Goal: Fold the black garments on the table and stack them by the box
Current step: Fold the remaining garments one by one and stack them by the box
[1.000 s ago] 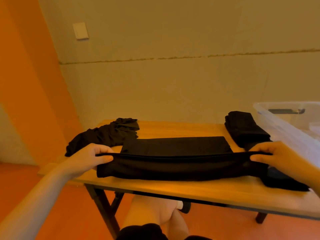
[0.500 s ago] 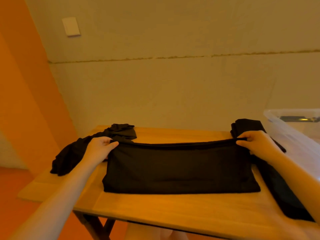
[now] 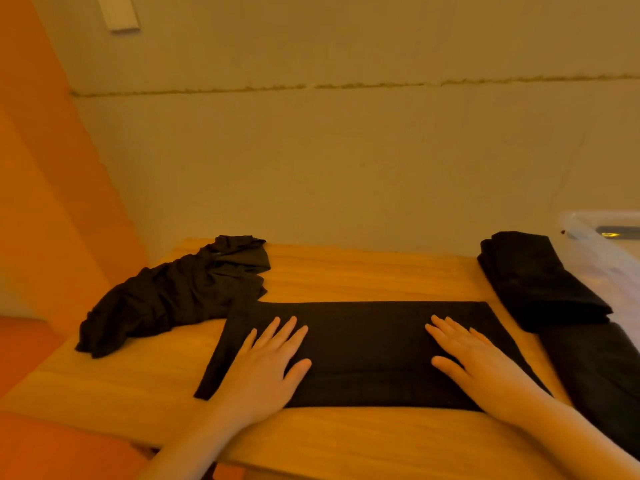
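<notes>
A black garment (image 3: 367, 341) lies folded into a long flat rectangle in the middle of the wooden table (image 3: 363, 271). My left hand (image 3: 266, 362) presses flat on its left part, fingers straight and spread. My right hand (image 3: 474, 355) presses flat on its right part the same way. A crumpled black garment (image 3: 173, 296) sits at the table's left. A folded black garment (image 3: 536, 282) rests at the right beside the clear plastic box (image 3: 602, 251), on top of another dark piece (image 3: 602, 375) that runs to the front right.
A plain wall stands close behind the table. An orange wall and floor lie to the left, past the table's left edge. A white wall plate (image 3: 117, 12) is high on the wall.
Both hands carried the garment's near edge over to the far side, let go of it, and now lie flat on the folded cloth. The view has tilted lower and closer.
</notes>
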{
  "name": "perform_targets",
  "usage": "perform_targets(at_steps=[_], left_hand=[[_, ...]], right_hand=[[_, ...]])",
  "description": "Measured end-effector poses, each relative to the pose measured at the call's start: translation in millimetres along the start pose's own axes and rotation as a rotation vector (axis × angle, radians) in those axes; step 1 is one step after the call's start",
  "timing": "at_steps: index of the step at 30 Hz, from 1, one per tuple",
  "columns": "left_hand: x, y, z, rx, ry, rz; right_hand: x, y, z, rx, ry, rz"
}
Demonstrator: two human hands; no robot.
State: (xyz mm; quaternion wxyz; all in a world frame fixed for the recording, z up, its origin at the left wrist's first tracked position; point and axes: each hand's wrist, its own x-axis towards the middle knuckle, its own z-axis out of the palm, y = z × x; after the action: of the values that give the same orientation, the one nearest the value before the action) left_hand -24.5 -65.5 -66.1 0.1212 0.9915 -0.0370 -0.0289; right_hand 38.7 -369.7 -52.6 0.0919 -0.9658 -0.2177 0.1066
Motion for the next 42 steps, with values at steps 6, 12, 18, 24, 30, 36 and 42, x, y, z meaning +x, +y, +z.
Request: perform_targets(at_steps=[6,12,18,24,30,36,42], left_hand=[[-26.1,3.1,2.3,0.032,-0.032,0.001],[-52.3,12.7,-1.3,-0.067,-0.074,-0.046],[-21.1,-32.6,-18.1,-0.197,0.378,-0.247],[-9.3,-60.1,-20.1,-0.361,0.381,-0.404],[-11.5,-61.8,-28.1,-0.481,0.495,-0.415],[-13.1,-61.1,-29.8,-0.488,0.59,-0.412],[-4.8,-63.8,-24.1,-0.441,0.607,-0.426]], right_hand=[[-26.4,-0.4,4.1,0.003,-0.007,-0.045],[-52.4,-10.1,2.3,0.053,-0.043,-0.071],[-23.0,28.7,-30.2,0.144,0.209,0.164],[1.8,42.2,-33.2,0.116,0.156,0.321],[0.9,42.3,-34.1,0.176,0.196,0.332],[1.9,41.8,-40.6,0.127,0.243,0.298],[9.3,38.9,-50.2,0.202,0.291,0.313]])
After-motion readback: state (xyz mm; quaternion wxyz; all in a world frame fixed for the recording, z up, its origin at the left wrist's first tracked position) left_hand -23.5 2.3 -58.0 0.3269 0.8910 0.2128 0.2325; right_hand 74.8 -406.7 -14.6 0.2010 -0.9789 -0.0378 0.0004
